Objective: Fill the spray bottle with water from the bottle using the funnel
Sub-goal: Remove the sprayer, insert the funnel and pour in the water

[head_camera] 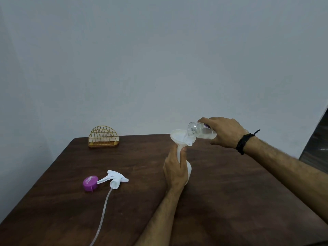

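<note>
The spray bottle (187,170), white, stands on the brown table (230,192) a bit right of centre, w/ the white funnel (179,136) sitting in its neck. The left hand (174,170) is wrapped around the bottle's neck and upper body, fingers closed tight on it, thumb up near the funnel stem. The right hand (224,133) holds the clear water bottle (201,130) from above, fingers curled shut around its body. This bottle is tipped almost flat, its open mouth just over the right edge of the funnel, maybe touching the rim; I cannot tell for sure.

What can go wrong, I think: the mouth is at the funnel's edge, not over the middle, so water may run outside and onto the table. The mouth is wide, so if it is tipped too fast the water can come in gulps and overflow the funnel. The funnel only rests in the neck; a push from the bottle could tilt it. I cannot see the water level inside the white bottle, so overfilling is also possible.

Further left lie the spray head (114,178) w/ its long tube and a purple cap (90,182), touching each other, well apart from the pouring. A yellow wire holder (103,137) stands at the back edge.
</note>
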